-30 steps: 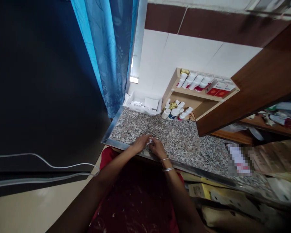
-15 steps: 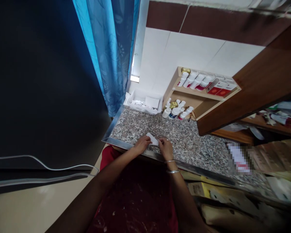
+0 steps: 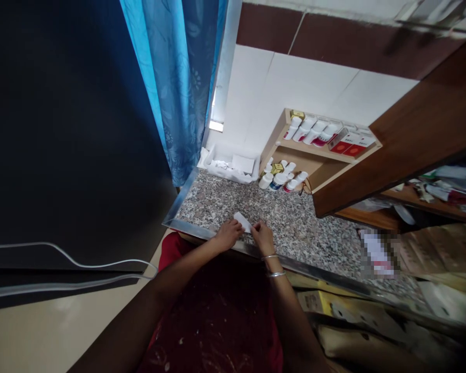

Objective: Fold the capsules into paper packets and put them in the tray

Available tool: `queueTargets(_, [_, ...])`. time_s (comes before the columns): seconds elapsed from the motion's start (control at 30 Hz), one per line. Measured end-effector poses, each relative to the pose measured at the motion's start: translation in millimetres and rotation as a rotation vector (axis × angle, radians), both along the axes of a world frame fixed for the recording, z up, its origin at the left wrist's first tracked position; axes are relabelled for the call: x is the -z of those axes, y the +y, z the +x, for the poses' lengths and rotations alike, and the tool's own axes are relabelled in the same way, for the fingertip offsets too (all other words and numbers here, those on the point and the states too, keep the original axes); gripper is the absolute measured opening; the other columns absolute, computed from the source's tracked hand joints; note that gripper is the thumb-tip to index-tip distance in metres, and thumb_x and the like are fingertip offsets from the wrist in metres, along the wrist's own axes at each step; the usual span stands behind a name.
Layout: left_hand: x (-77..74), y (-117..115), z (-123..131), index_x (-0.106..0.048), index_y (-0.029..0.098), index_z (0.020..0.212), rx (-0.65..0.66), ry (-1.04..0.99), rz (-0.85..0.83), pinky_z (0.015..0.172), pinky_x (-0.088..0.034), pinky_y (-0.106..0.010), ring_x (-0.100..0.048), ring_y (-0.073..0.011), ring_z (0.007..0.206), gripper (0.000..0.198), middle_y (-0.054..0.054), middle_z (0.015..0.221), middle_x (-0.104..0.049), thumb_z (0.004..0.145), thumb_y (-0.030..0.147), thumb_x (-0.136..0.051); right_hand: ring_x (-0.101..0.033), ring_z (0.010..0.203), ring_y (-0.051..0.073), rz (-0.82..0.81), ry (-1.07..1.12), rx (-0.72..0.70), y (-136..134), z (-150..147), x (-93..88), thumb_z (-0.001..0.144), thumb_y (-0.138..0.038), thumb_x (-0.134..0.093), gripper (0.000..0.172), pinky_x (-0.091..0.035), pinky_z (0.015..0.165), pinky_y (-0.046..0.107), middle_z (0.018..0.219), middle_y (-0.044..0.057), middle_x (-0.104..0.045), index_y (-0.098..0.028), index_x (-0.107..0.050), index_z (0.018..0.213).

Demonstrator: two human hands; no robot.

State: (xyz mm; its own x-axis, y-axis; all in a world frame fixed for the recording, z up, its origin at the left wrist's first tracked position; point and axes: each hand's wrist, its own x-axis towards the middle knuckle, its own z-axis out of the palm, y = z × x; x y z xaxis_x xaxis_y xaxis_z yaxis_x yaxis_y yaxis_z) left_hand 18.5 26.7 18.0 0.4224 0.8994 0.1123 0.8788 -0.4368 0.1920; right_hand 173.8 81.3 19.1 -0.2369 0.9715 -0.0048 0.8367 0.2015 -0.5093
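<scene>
the left hand (image 3: 228, 234) and the right hand (image 3: 262, 238) both have a nearly closed grip, pinching a small white paper piece (image 3: 243, 221) between them. the paper is over the granite worktop (image 3: 217, 199), close to its front edge.

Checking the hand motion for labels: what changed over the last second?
The right hand moved rightward, away from the left hand, bringing into view a white paper slip that was mostly hidden. Both hands now hold it above the granite counter. The bottles on the wall shelf and the white tray stayed put.
</scene>
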Motion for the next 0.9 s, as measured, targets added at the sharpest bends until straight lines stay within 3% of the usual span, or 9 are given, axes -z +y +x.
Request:
queueTargets(0.17, [5.4,-0.9,0.0,-0.054,0.017,0.105,-0.005,-0.001,-0.004,0.075,-0.034,-0.032,-0.043,-0.0220,0.098,0.025,-0.009,0.097,-0.054,0.084,0.028,-0.046,-0.054,0.060,0.015,-0.031,0.312,0.082,11.4,1.3,11.3,0.060,-0.027,-0.053,0.014,-0.040,0.060,0.026,0.062,0.000,-0.059,-0.017,-0.056,0.070])
queueTargets(0.33, [11.0,0.6,-2.5,-0.054,0.018,0.107,0.006,-0.042,0.013,0.076,-0.034,-0.032,-0.043,-0.0217,0.098,0.027,-0.007,0.098,-0.055,0.083,0.030,-0.047,-0.047,0.042,0.010,-0.349,0.761,0.232,18.4,-8.3,12.3,0.049,-0.027,-0.062,0.020,-0.038,0.041,0.023,0.052,-0.004,-0.055,-0.017,-0.054,0.065])
queueTargets(0.43, [12.3,1.3,-3.7,-0.056,0.018,0.105,0.014,-0.062,-0.005,0.075,-0.034,-0.031,-0.044,-0.0209,0.097,0.025,-0.007,0.096,-0.057,0.083,0.027,-0.048,-0.047,0.038,0.009,-0.463,0.913,0.250,17.8,-17.3,8.9,0.045,-0.027,-0.067,0.026,-0.039,0.037,0.022,0.050,-0.005,-0.055,-0.017,-0.055,0.066])
queueTargets(0.73, [5.0,10.4,-3.1,-0.066,0.018,0.075,-0.008,-0.215,-0.092,0.078,-0.036,-0.031,-0.051,-0.0181,0.085,0.016,-0.006,0.083,-0.063,0.078,0.018,-0.050,-0.052,0.043,0.011,-0.589,0.950,0.170,11.0,-28.9,5.9,0.046,-0.033,-0.070,0.028,-0.045,0.044,0.024,0.049,-0.003,-0.058,-0.017,-0.055,0.064])
queueTargets(0.9, [-7.9,11.2,-7.7,-0.063,0.017,0.077,-0.288,-0.429,-0.186,0.068,-0.039,-0.025,-0.054,-0.0159,0.074,0.014,-0.004,0.076,-0.063,0.077,0.026,-0.052,-0.051,0.047,0.010,-0.543,0.849,0.035,12.4,-21.4,11.4,0.044,-0.030,-0.071,0.030,-0.044,0.049,0.024,0.054,-0.004,-0.057,-0.017,-0.055,0.066])
